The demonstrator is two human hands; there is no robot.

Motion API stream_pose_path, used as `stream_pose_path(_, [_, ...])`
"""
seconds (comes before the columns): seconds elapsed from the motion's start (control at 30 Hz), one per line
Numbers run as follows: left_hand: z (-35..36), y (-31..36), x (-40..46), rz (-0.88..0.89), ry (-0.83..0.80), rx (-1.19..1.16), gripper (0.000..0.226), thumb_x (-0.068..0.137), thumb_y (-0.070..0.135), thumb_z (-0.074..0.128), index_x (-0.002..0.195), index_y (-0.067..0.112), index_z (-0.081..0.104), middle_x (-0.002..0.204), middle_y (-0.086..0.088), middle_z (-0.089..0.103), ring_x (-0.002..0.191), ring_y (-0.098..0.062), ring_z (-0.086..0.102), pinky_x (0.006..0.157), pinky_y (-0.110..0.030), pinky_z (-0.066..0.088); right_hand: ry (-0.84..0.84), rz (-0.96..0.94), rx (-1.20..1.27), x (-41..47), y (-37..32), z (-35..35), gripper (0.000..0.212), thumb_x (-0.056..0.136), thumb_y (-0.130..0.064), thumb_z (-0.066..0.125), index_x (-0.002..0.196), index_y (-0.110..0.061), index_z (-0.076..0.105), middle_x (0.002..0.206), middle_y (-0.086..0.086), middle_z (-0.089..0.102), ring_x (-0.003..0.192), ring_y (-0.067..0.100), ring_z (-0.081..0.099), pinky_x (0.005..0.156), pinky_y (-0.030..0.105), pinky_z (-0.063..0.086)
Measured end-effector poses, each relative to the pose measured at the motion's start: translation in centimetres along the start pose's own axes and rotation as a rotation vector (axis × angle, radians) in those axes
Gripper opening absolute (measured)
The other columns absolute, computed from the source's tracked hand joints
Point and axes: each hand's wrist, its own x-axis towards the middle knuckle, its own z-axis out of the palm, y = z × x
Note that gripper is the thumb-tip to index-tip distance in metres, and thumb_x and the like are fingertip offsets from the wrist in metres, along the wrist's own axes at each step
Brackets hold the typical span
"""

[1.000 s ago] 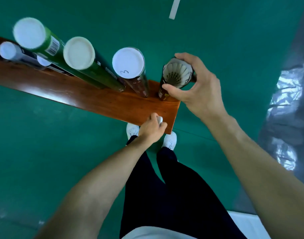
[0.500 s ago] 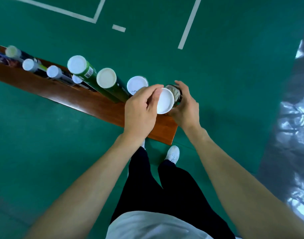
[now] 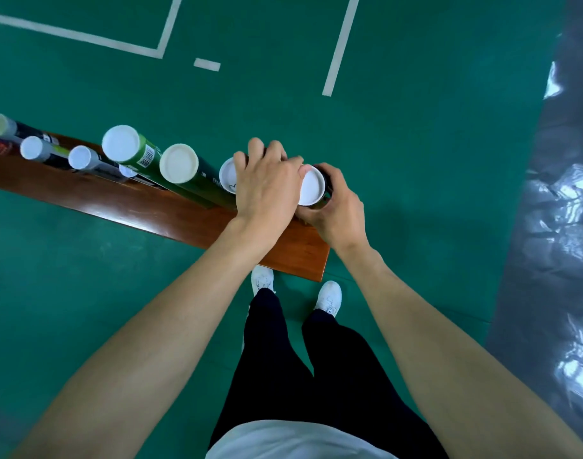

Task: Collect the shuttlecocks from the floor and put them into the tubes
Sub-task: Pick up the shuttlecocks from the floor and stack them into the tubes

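The dark tube (image 3: pixel 326 195) stands upright at the end of the wooden worktop (image 3: pixel 293 250), last in a row of capped tubes, and it serves here as the landmark. The right hand (image 3: pixel 336 210) wraps its fingers and thumb round the tube's upper wall, which I judge is to keep the tall, narrow tube from tipping or turning. The left hand (image 3: pixel 267 187) lies over the white cap (image 3: pixel 311 186) sitting on the tube's mouth, its fingers bent down across the cap's near-left edge, apparently pressing it home; whether they pinch the rim or only push is hard to tell, since the hand hides that edge. No shuttlecocks show; any in this tube are hidden under the cap. Just left of the tube stands another white-capped tube (image 3: pixel 226 175), partly covered by the left hand, then two green tubes (image 3: pixel 171 167) further left.
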Motion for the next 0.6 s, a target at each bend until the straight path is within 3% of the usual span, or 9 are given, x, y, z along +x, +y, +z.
stream_pose_path(0.13, [-0.9, 0.7, 0.3, 0.053, -0.042, 0.079, 0.039, 0.107, 0.043, 0.039, 0.106, 0.022, 0.071, 0.104, -0.001, 0.062, 0.104, -0.032, 0.045, 0.081, -0.046, 0.023, 0.018, 0.001, 0.009, -0.1, 0.1, -0.1, 0.078, 0.062, -0.060, 0.078, 0.131, -0.036, 0.051, 0.121, -0.024, 0.067, 0.111, 0.000, 0.063, 0.088, 0.023, 0.051])
stream_pose_path(0.23, [-1.0, 1.5, 0.2, 0.085, -0.104, 0.148, 0.022, 0.102, 0.032, 0.054, 0.108, 0.018, 0.069, 0.105, -0.002, 0.059, 0.108, -0.033, 0.044, 0.083, -0.047, 0.021, 0.026, 0.007, 0.031, -0.2, 0.3, -0.3, 0.078, 0.062, -0.061, 0.077, 0.131, -0.035, 0.051, 0.121, -0.025, 0.066, 0.111, -0.002, 0.062, 0.084, 0.013, 0.045])
stream_pose_path(0.3, [-0.9, 1.9, 0.2, 0.099, -0.119, 0.192, 0.019, 0.099, 0.028, 0.058, 0.110, 0.016, 0.068, 0.106, -0.003, 0.058, 0.109, -0.033, 0.044, 0.085, -0.047, 0.021, 0.032, 0.010, 0.035, -0.2, 0.4, -0.6, 0.078, 0.061, -0.061, 0.077, 0.131, -0.035, 0.052, 0.121, -0.025, 0.066, 0.110, -0.001, 0.063, 0.085, 0.016, 0.046])
stream_pose_path(0.4, [-0.7, 2.1, 0.2, 0.112, -0.078, 0.217, 0.025, 0.103, 0.030, 0.051, 0.112, 0.014, 0.068, 0.105, -0.004, 0.058, 0.108, -0.033, 0.045, 0.088, -0.049, 0.025, 0.033, 0.005, 0.040, -0.1, 0.5, -0.8, 0.079, 0.060, -0.061, 0.076, 0.131, -0.035, 0.053, 0.120, -0.024, 0.067, 0.108, 0.001, 0.064, 0.085, 0.022, 0.049])
stream_pose_path(0.6, [-0.6, 1.8, -0.1, 0.126, -0.020, 0.196, 0.034, 0.107, 0.034, 0.041, 0.119, 0.013, 0.066, 0.106, -0.004, 0.058, 0.106, -0.033, 0.048, 0.089, -0.050, 0.031, 0.027, -0.006, 0.044, -0.3, 0.5, -0.4, 0.080, 0.059, -0.061, 0.073, 0.132, -0.035, 0.051, 0.117, -0.027, 0.064, 0.101, 0.001, 0.063, 0.080, 0.018, 0.046])
